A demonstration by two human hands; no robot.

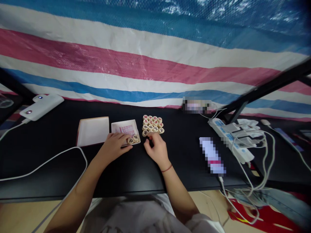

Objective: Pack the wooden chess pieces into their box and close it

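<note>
My left hand (114, 144) rests over the shallow white box (116, 127), fingers stretched out and thumb apart. Two Chinese chess pieces (133, 139) with black characters lie in the box's front right corner, beside my fingertips. To the right, round chess pieces (153, 122) stand in a close block of rows on the black table. Red characters mark the far rows, black ones the near rows. At the front row, my right hand (156, 147) has its fingers curled onto a piece, which they partly hide.
An open box lid (93, 131) lies left of the box. A white charger (42, 106) with a cable (48, 165) sits at far left. On the right are a phone (212, 155), a power strip (230, 139) and tangled cables. A striped sheet (136, 61) hangs behind.
</note>
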